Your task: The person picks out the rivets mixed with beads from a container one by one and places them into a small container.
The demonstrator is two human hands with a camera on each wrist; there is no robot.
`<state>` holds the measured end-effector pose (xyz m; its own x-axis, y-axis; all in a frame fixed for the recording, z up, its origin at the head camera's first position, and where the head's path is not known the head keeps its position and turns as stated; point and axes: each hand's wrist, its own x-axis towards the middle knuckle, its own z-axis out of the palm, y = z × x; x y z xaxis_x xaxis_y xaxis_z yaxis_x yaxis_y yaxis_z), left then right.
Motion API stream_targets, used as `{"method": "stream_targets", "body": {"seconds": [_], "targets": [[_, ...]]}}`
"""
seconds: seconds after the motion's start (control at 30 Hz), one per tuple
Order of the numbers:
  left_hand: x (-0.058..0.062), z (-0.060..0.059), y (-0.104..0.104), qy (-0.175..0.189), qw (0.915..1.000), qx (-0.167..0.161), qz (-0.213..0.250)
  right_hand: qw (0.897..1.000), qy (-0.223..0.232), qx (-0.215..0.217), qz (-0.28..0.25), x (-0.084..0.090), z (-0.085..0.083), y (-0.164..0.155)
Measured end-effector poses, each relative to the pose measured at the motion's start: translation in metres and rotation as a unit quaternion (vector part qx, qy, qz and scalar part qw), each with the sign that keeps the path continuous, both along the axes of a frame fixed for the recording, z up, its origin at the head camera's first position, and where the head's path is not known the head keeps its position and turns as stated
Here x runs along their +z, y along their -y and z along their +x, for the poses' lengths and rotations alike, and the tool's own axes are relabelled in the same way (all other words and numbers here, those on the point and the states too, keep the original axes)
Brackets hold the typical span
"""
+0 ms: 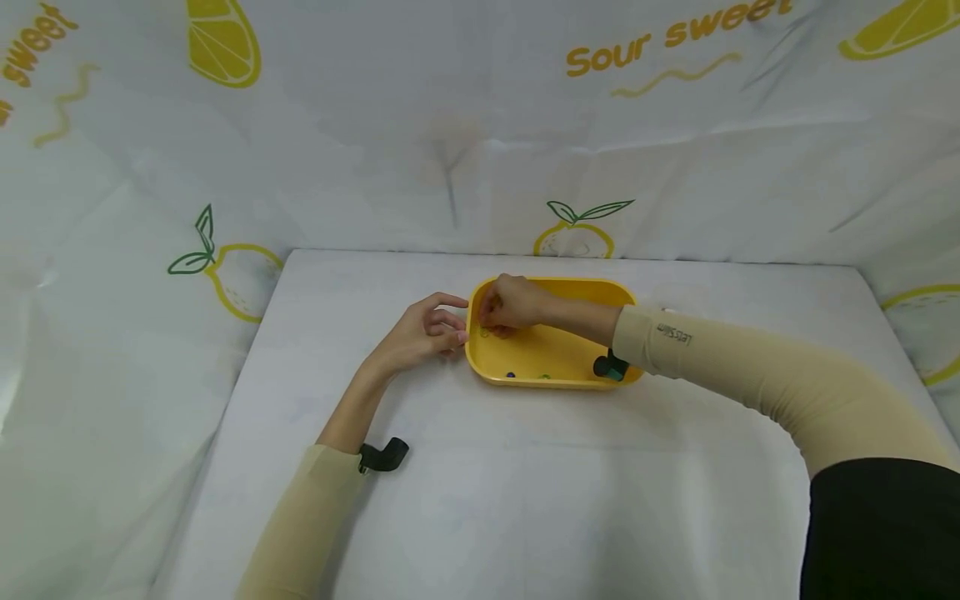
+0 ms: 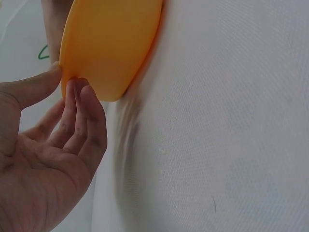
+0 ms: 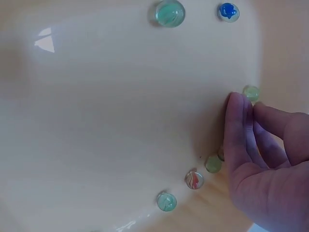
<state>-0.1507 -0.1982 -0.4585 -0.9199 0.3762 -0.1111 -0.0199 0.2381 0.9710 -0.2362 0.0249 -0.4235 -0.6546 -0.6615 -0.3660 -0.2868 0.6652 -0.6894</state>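
The yellow tray (image 1: 577, 292) is lying on the white bench (image 1: 525, 483), a little behind the middle. The left hand (image 1: 422, 335) is resting just beside the tray's left end; in the left wrist view its thumb and fingertips (image 2: 79, 92) are touching the outside of the rim, the fingers nearly straight, not curled around it. The right hand (image 1: 512, 305) is reaching inside the tray at the left end, with its fingers (image 3: 237, 125) held together and bent down on the tray floor. A pale green marble (image 3: 251, 92) is lying just at the fingertips — touching or almost touching, I cannot tell which — and whether the fingers are pinching any marble, the pictures are not showing.

Around the tray the bench is giving wide room in front and on both sides; the back edge is meeting the lemon-printed cloth wall (image 1: 480, 125).

Inside the tray more marbles are lying apart: a green one (image 3: 170, 13) and a blue one (image 3: 228, 12) by the near wall, and an orange-streaked marble (image 3: 194, 180) with two greenish ones beside the right hand.
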Motion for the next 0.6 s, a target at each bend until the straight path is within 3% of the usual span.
{"method": "stream_targets", "body": {"seconds": [0.37,0.6], "targets": [[-0.0009,-0.0012,-0.0010,0.004,1.0000,0.002,-0.002,0.999,0.043,-0.017,-0.023,-0.0038,-0.0001,-0.0006],[-0.0014,-0.0012,-0.0007,0.007,1.0000,0.003,-0.003,0.998,0.061,0.001,-0.021,-0.0036,-0.0006,-0.0021]]}}
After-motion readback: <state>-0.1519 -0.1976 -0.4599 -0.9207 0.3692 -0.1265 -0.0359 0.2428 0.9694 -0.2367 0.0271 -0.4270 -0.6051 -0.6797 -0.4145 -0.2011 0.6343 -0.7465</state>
